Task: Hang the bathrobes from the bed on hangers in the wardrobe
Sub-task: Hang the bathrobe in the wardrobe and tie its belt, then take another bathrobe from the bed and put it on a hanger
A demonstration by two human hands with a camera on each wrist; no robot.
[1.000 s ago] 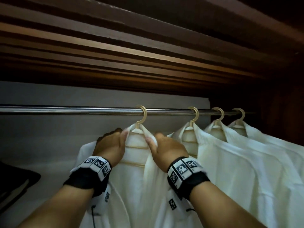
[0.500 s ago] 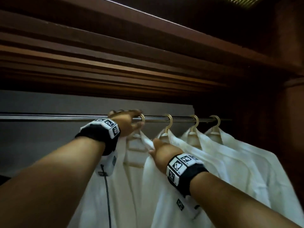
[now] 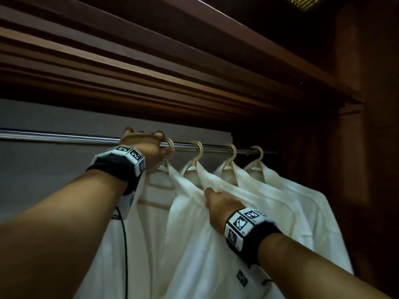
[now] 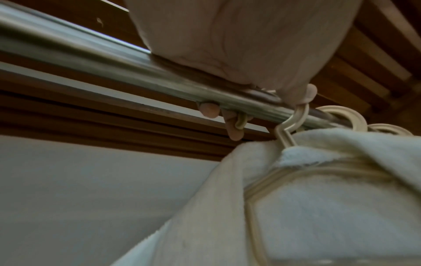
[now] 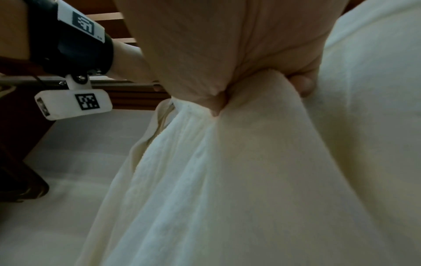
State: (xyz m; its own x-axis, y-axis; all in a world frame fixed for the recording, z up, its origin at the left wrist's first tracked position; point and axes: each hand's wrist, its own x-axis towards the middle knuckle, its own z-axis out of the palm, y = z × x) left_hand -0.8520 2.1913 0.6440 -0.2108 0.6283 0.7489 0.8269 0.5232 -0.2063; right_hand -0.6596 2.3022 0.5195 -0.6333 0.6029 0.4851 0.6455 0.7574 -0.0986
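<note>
Several white bathrobes hang on cream hangers from a metal rail [image 3: 64,137] in the wardrobe. My left hand [image 3: 146,145] is up at the rail, its fingers [image 4: 230,124] curled over the bar [image 4: 91,59] and round the hook [image 4: 298,117] of the leftmost hanger [image 3: 169,145]. That hanger carries the leftmost bathrobe [image 3: 155,223]. Lower down, my right hand [image 3: 218,201] grips a bunched fold of this robe's front [image 5: 227,180], close to the second robe. The right fingertips are buried in the cloth.
Three more robes [image 3: 291,201] hang to the right, close together, up to the dark wooden side wall [image 3: 367,190]. A slatted wooden top [image 3: 151,67] sits just above the rail. Left of my hand the rail is bare before a grey back wall [image 3: 43,169].
My left hand left the robe's collar and rose to the rail and hook. The leftmost hanger now sits closer to the other three. My right hand slid lower on the cloth.
</note>
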